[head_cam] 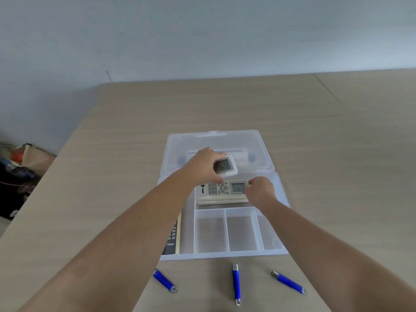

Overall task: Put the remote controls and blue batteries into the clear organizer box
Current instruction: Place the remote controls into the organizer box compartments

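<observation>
The clear organizer box (pixel 227 255) lies open on the table, its lid (pixel 216 140) folded back. A white remote (pixel 221 192) with a small screen lies across the box's far compartment, on top of another pale one; my right hand (pixel 261 191) grips its right end. My left hand (pixel 203 167) holds a second white remote (pixel 226 168) just above and behind it. A dark remote (pixel 172 238) sits in the left compartment, half hidden by my left forearm. Three blue batteries (pixel 236 283) (pixel 164 280) (pixel 288 282) lie on the table in front of the box.
The box's three small front compartments (pixel 240 233) hold nothing. The wooden table (pixel 337 154) ends at a pale wall behind. Bags and clutter (pixel 15 167) sit on the floor off the table's left edge.
</observation>
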A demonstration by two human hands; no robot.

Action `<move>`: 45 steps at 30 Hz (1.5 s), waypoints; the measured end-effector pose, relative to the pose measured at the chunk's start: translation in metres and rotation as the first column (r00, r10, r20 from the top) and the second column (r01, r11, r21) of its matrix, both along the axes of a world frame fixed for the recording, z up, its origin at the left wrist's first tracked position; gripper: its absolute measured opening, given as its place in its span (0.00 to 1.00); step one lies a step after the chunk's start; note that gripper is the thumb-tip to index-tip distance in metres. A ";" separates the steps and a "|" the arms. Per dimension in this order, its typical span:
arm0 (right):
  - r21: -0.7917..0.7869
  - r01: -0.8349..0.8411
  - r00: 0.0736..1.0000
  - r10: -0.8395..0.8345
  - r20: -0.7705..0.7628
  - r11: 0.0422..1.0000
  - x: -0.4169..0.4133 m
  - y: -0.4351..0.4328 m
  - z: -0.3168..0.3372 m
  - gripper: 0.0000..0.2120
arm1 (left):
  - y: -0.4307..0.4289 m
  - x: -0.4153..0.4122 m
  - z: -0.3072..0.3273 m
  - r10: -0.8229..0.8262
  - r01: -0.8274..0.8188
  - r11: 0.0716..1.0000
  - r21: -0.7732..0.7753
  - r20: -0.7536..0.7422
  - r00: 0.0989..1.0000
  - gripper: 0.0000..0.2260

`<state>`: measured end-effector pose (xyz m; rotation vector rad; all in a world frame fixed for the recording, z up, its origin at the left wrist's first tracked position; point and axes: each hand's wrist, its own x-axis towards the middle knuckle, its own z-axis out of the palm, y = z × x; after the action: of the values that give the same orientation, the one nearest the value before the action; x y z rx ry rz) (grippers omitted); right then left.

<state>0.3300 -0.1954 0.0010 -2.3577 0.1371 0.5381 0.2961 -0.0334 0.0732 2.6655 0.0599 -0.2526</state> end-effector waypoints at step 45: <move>-0.328 -0.140 0.894 0.262 0.364 0.934 -0.003 -0.052 0.044 0.12 | -0.030 -0.020 -0.020 -0.001 -0.038 0.969 0.246 0.156 0.988 0.16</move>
<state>0.3273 -0.2475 0.0449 -2.7405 -0.2405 0.1180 0.2760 -0.0638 0.0530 2.9231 0.0713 -0.0320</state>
